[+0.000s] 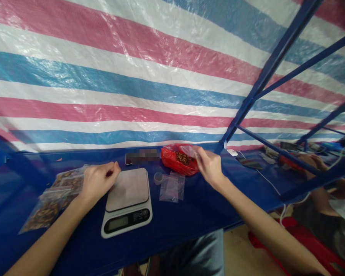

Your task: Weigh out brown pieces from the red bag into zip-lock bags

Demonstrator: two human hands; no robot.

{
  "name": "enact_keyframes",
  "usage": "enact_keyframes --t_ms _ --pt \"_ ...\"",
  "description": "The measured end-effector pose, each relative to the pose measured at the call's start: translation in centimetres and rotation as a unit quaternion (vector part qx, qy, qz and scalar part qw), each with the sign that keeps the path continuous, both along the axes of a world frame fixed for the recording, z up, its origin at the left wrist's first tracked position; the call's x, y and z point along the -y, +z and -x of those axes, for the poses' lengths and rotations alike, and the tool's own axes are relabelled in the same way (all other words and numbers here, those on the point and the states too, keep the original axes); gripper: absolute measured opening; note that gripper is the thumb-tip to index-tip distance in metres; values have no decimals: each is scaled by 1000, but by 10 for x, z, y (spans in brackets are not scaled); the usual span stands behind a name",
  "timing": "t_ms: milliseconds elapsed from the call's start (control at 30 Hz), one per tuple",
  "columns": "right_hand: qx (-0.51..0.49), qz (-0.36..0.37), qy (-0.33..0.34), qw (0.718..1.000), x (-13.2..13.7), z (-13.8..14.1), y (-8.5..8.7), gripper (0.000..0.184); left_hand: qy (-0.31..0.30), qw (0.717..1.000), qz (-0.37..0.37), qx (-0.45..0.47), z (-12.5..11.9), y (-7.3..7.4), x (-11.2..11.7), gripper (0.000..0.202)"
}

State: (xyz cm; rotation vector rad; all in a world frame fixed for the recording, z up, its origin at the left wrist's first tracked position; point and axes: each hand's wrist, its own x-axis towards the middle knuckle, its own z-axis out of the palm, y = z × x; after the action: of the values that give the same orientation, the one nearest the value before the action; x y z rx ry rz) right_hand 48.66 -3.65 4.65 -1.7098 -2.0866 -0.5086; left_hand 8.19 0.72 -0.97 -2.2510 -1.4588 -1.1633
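Observation:
My right hand (209, 165) is closed at the right side of a red plastic bag (168, 159). Between its fingers is a piece of clear plastic (186, 150), apparently a small bag, over the opening. Inside the red bag lie small brown dried pieces (184, 158). My left hand (99, 179) has its fingers curled in, with nothing visible in them, by the left edge of a white kitchen scale (128, 191). Under that forearm lie filled clear zip bags (44, 211) of brown pieces. A small clear cup (158, 177) and flat clear zip bags (172, 188) lie right of the scale.
Behind the scale lies a dark phone-like object (129, 158), partly blurred out. A striped plastic sheet (117, 92) hangs behind the blue table (189, 218). Blue metal bars (254, 90) slant on the right. Beyond them, another person's arms (313, 168) work near a white cable (268, 181).

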Motion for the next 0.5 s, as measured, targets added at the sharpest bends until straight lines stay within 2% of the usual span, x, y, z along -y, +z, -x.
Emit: enact_keyframes --t_ms 100,167,333,500 --pt "-4 21 152 988 35 13 -26 54 -1 1000 1 0 -2 2 1 50" --pt "-1 30 194 981 49 22 -36 59 -4 1000 10 -2 -5 3 3 50" --pt "-11 55 194 979 59 42 -42 65 -7 1000 29 2 -9 3 7 48" --pt "-1 178 201 963 72 53 -75 73 2 1000 26 13 -10 6 9 49"
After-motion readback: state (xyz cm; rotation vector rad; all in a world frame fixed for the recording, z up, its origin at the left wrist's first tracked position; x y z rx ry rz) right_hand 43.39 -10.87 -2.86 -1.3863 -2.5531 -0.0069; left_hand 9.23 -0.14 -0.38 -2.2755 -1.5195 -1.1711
